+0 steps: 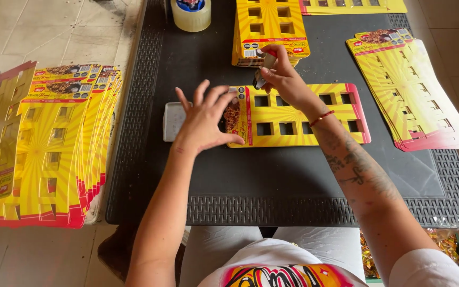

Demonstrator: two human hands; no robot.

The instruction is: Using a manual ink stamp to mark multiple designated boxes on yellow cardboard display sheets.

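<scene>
A fanned stack of cards [54,143] lay ready at the left, the left hand [205,119], fingers spread wide, steadied the yellow punched card [298,114] mid-table, while the right hand [282,74] pinched a small dark tool [260,79] above it.

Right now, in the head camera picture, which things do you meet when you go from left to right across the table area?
Fanned stack of yellow cards → small white tray → left hand → single yellow card with square holes → right hand, raised above that card and pinching a small dark object → fanned stack of yellow cards at the right.
</scene>
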